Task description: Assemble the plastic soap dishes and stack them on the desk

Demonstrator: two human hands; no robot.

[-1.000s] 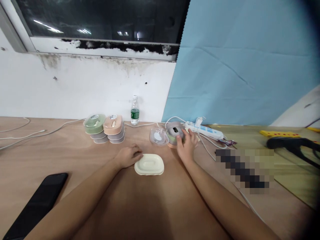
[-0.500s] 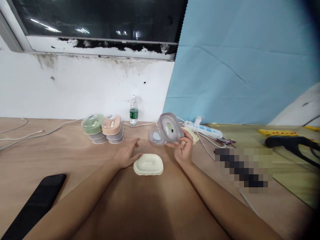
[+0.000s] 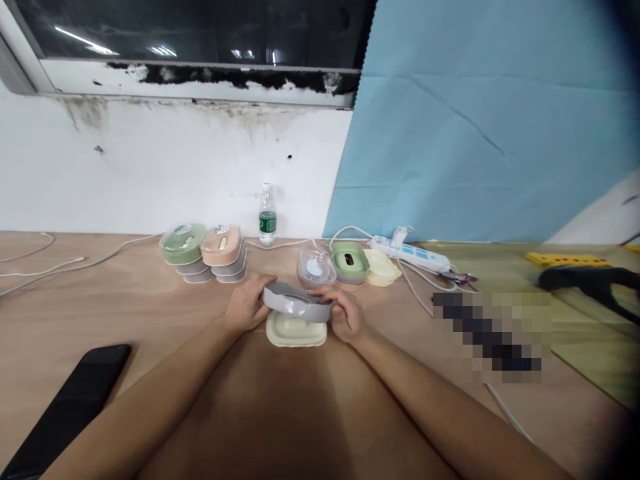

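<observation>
Both hands hold a grey oval plastic tray [image 3: 296,303] by its ends, just above a cream oval base [image 3: 294,331] lying on the wooden table [image 3: 150,313]. My left hand [image 3: 246,305] grips the tray's left end and my right hand [image 3: 345,313] grips its right end, fingers curled round the rim. The grey tray hovers level over the cream base; I cannot tell if they touch.
Behind stand a clear lid [image 3: 316,269], a green box [image 3: 350,261] and a stack of cream pieces [image 3: 383,268]. Green [image 3: 183,243] and peach [image 3: 221,245] boxes sit on grey stacks at the left. A water bottle [image 3: 267,217], power strip [image 3: 410,253] and black phone [image 3: 65,407] are also here.
My right hand lifted the grey tray off the green box at the back and brought it down over the cream base. My left hand rose from the table and took its left end.
</observation>
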